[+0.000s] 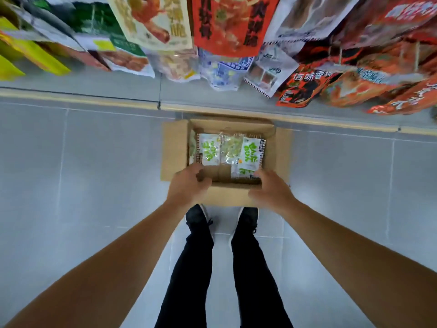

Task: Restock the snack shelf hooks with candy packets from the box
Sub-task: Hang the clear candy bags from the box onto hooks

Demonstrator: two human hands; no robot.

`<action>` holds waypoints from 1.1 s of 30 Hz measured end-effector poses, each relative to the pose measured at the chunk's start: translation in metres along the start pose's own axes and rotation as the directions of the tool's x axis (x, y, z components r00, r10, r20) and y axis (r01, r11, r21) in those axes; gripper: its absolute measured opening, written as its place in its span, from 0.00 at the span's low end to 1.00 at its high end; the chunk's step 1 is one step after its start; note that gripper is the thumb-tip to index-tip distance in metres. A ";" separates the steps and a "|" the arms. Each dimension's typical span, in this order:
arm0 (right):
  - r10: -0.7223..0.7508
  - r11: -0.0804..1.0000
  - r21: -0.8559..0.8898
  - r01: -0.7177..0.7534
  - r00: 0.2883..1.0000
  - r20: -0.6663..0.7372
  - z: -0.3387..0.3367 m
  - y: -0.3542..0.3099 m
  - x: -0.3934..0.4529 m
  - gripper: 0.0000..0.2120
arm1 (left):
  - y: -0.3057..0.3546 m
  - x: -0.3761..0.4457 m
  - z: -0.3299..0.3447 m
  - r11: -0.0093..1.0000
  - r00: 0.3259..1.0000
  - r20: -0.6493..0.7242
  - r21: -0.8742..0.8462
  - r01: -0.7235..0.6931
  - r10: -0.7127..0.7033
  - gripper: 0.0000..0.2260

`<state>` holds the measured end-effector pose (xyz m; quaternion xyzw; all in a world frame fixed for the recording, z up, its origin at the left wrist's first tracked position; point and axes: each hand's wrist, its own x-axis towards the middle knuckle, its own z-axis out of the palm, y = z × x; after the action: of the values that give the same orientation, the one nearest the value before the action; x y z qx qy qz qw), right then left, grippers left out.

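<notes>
Both hands, left (189,183) and right (270,189), fingers loosely curled and holding nothing, reach over the box (175,150) rim toward the candy packets (209,150), apparently to grab stock.

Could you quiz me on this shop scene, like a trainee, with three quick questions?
1. True or false: the cardboard box stands on the floor in front of the person's shoes.
2. Which colour is the lettering on the candy packets in the box: A red, B green, C blue?
3. Where are the left hand and the right hand?

Key
1. True.
2. B, green.
3. Both are at the box's near edge, the left reaching over it into the box and the right by a packet at the near right. Whether either grips anything cannot be told.
</notes>
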<state>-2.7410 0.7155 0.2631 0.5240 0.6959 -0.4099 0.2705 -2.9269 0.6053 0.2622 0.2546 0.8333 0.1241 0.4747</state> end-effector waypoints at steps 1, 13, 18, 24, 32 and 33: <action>0.009 1.000 -0.007 -0.009 1.000 0.026 0.011 0.006 0.016 0.27 | -0.010 0.013 0.009 0.999 0.999 0.007 -0.019 0.033 -0.032 0.20; -0.079 0.996 -0.019 0.084 0.984 0.162 0.146 0.013 0.225 0.29 | -0.140 0.164 0.091 0.931 0.967 -0.017 -0.275 0.242 -0.256 0.18; -0.132 0.988 0.101 0.120 0.984 0.120 0.202 -0.031 0.281 0.26 | -0.183 0.204 0.097 0.880 0.955 -0.048 -0.403 0.250 -0.293 0.17; -0.137 0.959 0.262 0.108 0.986 0.096 0.244 -0.061 0.324 0.24 | -0.210 0.226 0.103 0.739 0.928 0.016 -0.600 0.307 -0.372 0.21; -0.039 0.958 0.287 0.011 0.995 0.094 0.252 -0.041 0.347 0.17 | -0.223 0.226 0.106 0.687 0.918 0.048 -0.648 0.328 -0.393 0.15; -0.028 0.968 0.252 0.012 0.998 0.061 0.249 -0.041 0.346 0.12 | -0.220 0.226 0.107 0.682 0.918 0.051 -0.653 0.329 -0.394 0.15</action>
<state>-2.8991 0.6735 -0.1331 0.5335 0.6347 -0.5141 0.2197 -2.9978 0.5393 -0.0560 -0.1013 0.7927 0.3204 0.5087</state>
